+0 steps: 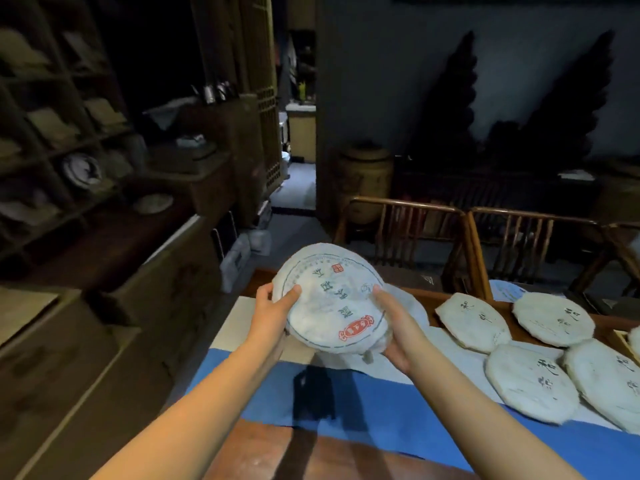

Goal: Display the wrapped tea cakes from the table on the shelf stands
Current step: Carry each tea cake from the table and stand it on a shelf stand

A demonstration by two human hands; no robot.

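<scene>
Tea cake in hand: a round tea cake (pixel 332 303) in white paper with a red stamp, held up in the air over the near left end of the table (pixel 263 455), tilted with its printed face up toward the camera
Left hand: the left hand (pixel 273 311) grips the cake's left edge, thumb on top and fingers curled under
Right hand: the right hand (pixel 393 327) holds the cake's right edge, thumb on the face and the palm under it
Other cakes: five more wrapped cakes (pixel 530 386) lie flat on the right side of the table, some touching each other
Cloth: a blue cloth (pixel 398 410) lies on the table under the held cake
Shelf: the dark shelf (pixel 52 161) is off to the left, well apart from the cake; a round plate-like thing (pixel 82 169) stands in one box, too blurry to tell what
Step now: I think the cake is picked up and being carried
Next move: it likely needs a turn to the left, then standing the cake upright on a free stand with the face out; I cannot see a free stand from here
</scene>
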